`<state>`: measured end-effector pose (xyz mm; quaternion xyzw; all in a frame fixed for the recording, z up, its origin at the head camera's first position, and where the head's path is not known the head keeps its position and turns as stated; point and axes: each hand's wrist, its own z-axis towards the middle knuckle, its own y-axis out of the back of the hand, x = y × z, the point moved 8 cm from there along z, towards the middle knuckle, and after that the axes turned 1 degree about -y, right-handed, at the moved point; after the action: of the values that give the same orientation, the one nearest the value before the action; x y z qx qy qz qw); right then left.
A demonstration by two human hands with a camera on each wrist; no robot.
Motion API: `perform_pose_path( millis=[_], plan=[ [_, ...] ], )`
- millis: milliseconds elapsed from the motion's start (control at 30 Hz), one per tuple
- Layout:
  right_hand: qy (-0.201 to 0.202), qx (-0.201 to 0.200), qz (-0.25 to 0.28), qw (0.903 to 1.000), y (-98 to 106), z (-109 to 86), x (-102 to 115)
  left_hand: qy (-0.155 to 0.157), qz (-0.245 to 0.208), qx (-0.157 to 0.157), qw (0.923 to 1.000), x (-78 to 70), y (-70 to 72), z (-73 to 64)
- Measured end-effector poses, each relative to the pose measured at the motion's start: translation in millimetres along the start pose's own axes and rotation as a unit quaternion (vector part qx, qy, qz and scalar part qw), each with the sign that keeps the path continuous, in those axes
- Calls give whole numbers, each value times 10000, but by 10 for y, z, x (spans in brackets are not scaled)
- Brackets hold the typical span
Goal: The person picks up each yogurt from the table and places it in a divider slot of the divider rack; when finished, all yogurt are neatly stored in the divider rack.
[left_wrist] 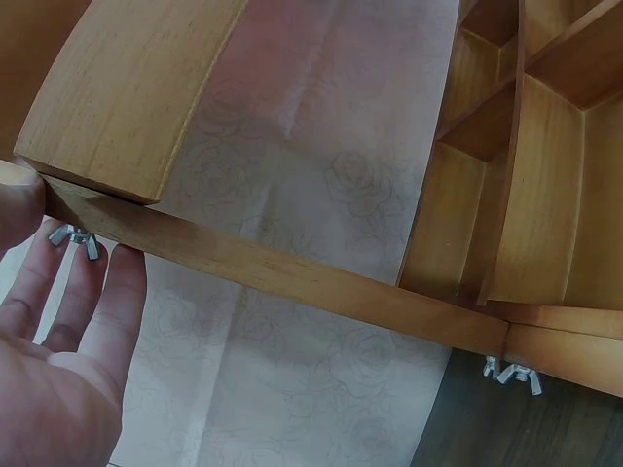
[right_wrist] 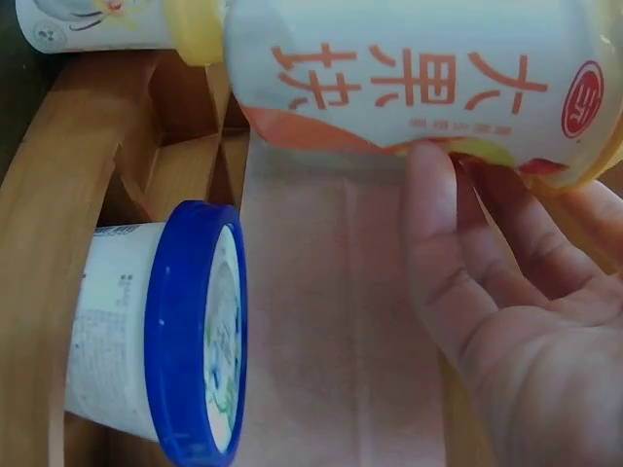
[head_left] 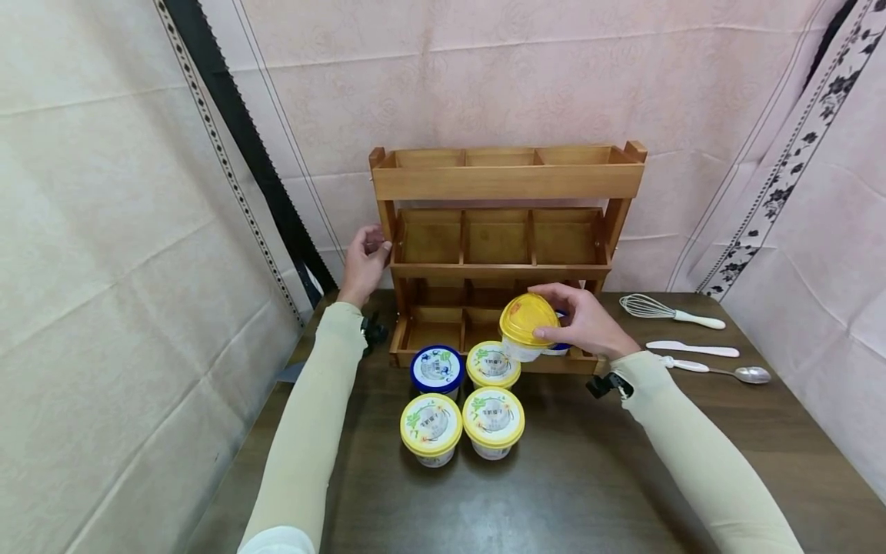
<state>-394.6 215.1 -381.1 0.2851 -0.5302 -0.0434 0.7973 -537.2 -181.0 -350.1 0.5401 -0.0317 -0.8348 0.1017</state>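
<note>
My left hand (head_left: 367,261) grips the left side post of the wooden rack (head_left: 508,183); in the left wrist view the thumb lies on one side of the post (left_wrist: 273,272) and the fingers on the other, beside a wing nut (left_wrist: 76,239). With my right hand (head_left: 584,319) I hold a yellow-lidded yogurt tub (head_left: 524,323), tilted, in front of the lower rack. Its white side with orange lettering (right_wrist: 409,83) shows in the right wrist view. Below it, a blue-lidded tub (right_wrist: 195,331) sits in the rack's bottom right compartment, partly hidden by my hand in the head view.
Before the rack stand a blue-lidded tub (head_left: 437,369) and three yellow-lidded tubs, one at the back (head_left: 493,364) and two in front (head_left: 431,427). To the right lie a whisk (head_left: 667,311), a white-handled knife (head_left: 692,348) and a spoon (head_left: 751,375). Patterned cloth hangs behind and at both sides.
</note>
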Motion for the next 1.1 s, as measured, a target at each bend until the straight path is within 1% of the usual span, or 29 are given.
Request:
perform_pose_path(
  millis=[100, 300, 533, 633, 733, 967, 1100],
  plan=[
    [-109, -196, -183, 9996, -7, 79, -46, -2, -6, 7, 10000, 9, -2, 5],
    [-197, -584, -622, 9962, -31, 235, -89, -42, -19, -9, 10000, 12, 6, 11],
    [-331, -855, -918, 9916, -131, 357, -173, -14, 18, 7, 10000, 27, 4, 18],
    [-378, -852, -1010, 9905, -190, 408, -205, -40, 38, 8, 10000, 26, 2, 20],
    [-461, -764, -1082, 9901, -264, 454, -240, -52, 63, 5, 10000, 26, 1, 19],
    [-607, -625, -1056, 9906, -433, 554, -328, -47, 49, -21, 10000, 25, 7, 13],
    [-738, -607, -1251, 9875, -479, 602, -394, -59, 76, -26, 10000, 19, 15, 11]
  ],
)
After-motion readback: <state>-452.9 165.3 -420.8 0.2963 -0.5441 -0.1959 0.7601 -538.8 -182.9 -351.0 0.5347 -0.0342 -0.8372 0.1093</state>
